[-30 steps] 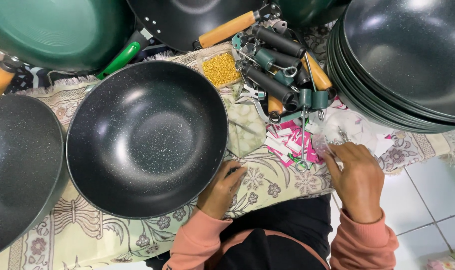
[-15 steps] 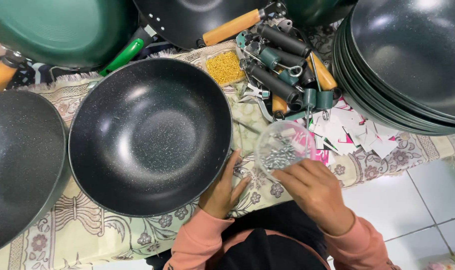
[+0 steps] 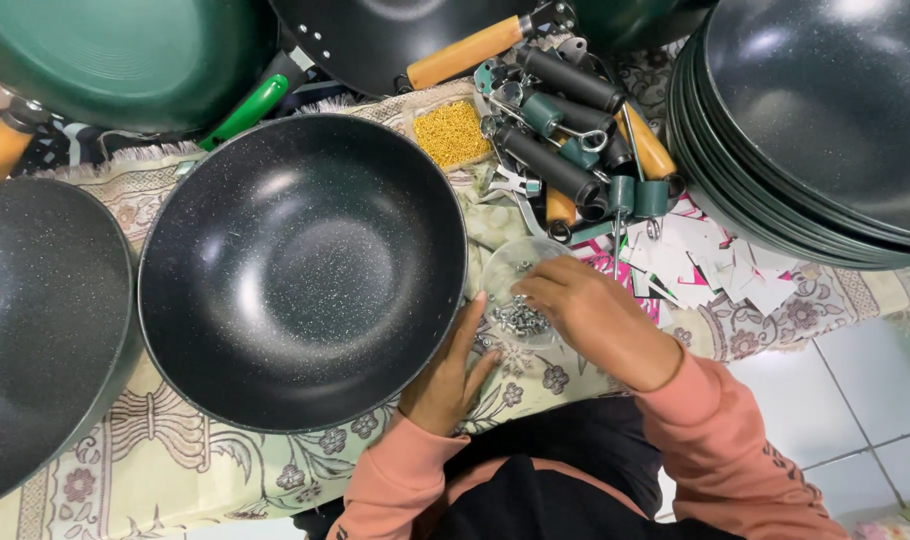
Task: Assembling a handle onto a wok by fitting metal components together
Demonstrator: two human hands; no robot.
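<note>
A round black speckled non-stick wok without a handle (image 3: 303,268) sat on a beige cloth printed with flowers (image 3: 225,465), and everything else lay around it. The left hand (image 3: 449,373) rested at the wok's lower right rim, fingers stretched out fairly flat and close together, fingertips touching the rim's outer edge and gripping nothing. Just right of the wok, the right hand (image 3: 593,322) reached into a small clear plastic tub (image 3: 520,290) holding little silver metal screws (image 3: 520,320); its fingers were curled narrowly down into the tub, but whether they pinched a screw could not be told. Both arms wore salmon-pink sleeves (image 3: 720,450). Above the wok's upper right rim lay a clear packet of small golden beads or nuts (image 3: 453,132), and beyond it a heap of loose black and dark green pan handles with metal fittings (image 3: 565,150), some tipped with wood. Further right of the wok, past the heap, stood a stack of dark nested woks (image 3: 825,120), with white and pink paper scraps (image 3: 715,265) lying below it. To the wok's left, just beside it, sat another black speckled wok (image 3: 35,320). Above the wok, a green pan (image 3: 115,50) with a green handle and a dark pan with a wooden handle (image 3: 405,35) overlapped the cloth's top edge.
</note>
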